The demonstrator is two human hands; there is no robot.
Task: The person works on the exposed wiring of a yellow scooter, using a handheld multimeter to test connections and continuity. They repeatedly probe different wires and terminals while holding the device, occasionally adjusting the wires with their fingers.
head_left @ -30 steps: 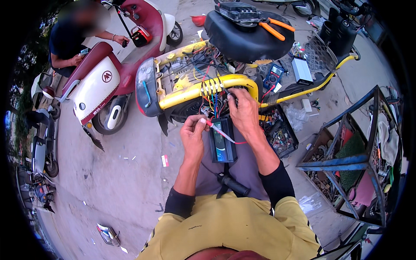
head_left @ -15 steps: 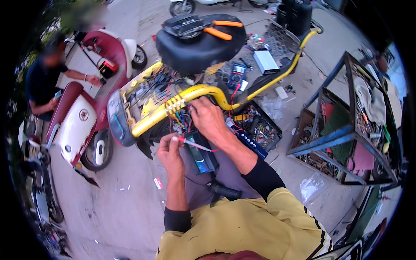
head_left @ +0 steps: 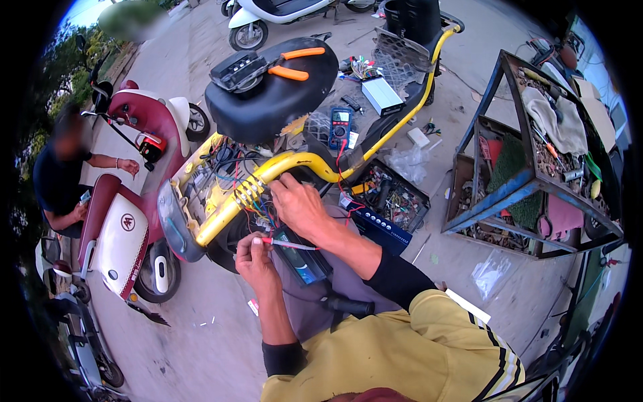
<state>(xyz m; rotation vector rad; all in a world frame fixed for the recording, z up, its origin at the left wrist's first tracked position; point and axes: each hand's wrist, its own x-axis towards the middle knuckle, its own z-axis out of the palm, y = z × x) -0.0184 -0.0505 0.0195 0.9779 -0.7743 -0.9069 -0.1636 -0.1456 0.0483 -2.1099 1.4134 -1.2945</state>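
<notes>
My left hand (head_left: 259, 262) is closed on a red-and-white test probe (head_left: 289, 244), which lies level across the front of my right wrist. My right hand (head_left: 299, 206) has its fingers bent together by the wires (head_left: 262, 216) under a yellow frame tube (head_left: 249, 191). What those fingertips pinch, if anything, is hidden. Below the hands, a black box with a dark glossy face (head_left: 301, 260) rests against my legs. A red lead runs up to a blue multimeter (head_left: 340, 126) standing beyond the tube.
Orange-handled pliers (head_left: 296, 64) lie on a black seat (head_left: 268, 110). A silver controller box (head_left: 382, 96) sits farther right. Near my right forearm are a blue box (head_left: 376, 226) and a tray of small parts (head_left: 408, 201). A metal rack (head_left: 499, 228) stands right; a person (head_left: 63, 171) sits by a scooter (head_left: 130, 231).
My view has shifted, so the seat and frame appear farther left. Both hands keep nearly the same pose, the left one still on the probe.
</notes>
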